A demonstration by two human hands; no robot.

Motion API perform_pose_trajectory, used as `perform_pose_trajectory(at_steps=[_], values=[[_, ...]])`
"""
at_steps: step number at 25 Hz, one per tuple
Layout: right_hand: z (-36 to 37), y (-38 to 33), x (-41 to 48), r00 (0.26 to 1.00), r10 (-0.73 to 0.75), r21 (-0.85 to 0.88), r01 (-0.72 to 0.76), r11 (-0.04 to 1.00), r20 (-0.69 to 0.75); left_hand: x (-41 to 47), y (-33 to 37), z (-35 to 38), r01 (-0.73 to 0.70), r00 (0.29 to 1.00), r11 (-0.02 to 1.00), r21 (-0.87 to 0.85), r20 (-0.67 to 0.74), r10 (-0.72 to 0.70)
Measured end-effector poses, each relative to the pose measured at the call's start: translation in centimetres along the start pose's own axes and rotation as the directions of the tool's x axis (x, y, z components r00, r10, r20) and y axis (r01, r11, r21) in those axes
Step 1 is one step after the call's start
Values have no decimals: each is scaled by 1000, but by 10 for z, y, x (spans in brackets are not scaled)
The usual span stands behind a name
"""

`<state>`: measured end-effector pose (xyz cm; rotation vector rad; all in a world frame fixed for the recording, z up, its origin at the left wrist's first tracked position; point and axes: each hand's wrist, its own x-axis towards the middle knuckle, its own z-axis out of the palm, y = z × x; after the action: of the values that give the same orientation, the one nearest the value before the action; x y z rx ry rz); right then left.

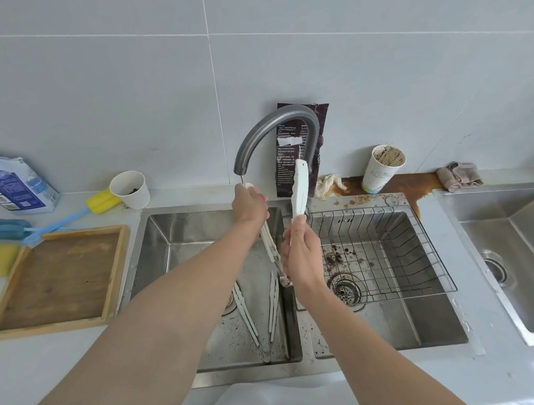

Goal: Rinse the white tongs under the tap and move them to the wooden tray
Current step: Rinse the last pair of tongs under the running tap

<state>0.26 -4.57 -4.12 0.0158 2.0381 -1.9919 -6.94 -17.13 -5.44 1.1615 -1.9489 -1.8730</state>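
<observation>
Your left hand (248,202) grips one arm of the white tongs (300,187) under the tap (271,126); your right hand (300,254) pinches the other. The wooden tray (116,272) waits left of the tap, nearer your left hand.

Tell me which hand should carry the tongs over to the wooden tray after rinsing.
Left, probably. The tray lies left of the sink, on the left hand's side. The right hand also holds the tongs but would cross over.

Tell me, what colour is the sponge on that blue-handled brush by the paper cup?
Yellow. The sponge shows best in the head view, the only one here.
</observation>
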Motion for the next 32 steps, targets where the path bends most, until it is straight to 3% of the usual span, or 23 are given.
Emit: perform_pose_trajectory(at_steps=[2,6,9,12,18,21,27,32], values=[[-6,2,3,1000,8,-9,-8,1000,-14,1,1,-1,-42,999,997,70,0,42],[-8,11,1,995,80,-148,-70,987,57,6,7,-3,-111,979,983,148,-153,133],[-4,13,-3,969,182,-45,-177,983,167,11,9,-3,-68,971,993,92,-222,87],[-4,12,-3,927,304,90,-329,940,219,13,5,-5,28,961,997,-73,-271,-47],[-1,9,4,927,366,121,-374,919,87,-1,-1,3,161,977,938,-307,-81,-195],[2,9,6,911,406,220,-411,885,69,-13,-3,8,163,987,959,-230,32,-160],[6,6,14,870,486,265,-489,831,82,-22,-18,1,104,994,994,-26,35,-103],[11,6,20,799,577,299,-599,742,169,-11,-18,-14,199,980,970,-139,12,-199]])
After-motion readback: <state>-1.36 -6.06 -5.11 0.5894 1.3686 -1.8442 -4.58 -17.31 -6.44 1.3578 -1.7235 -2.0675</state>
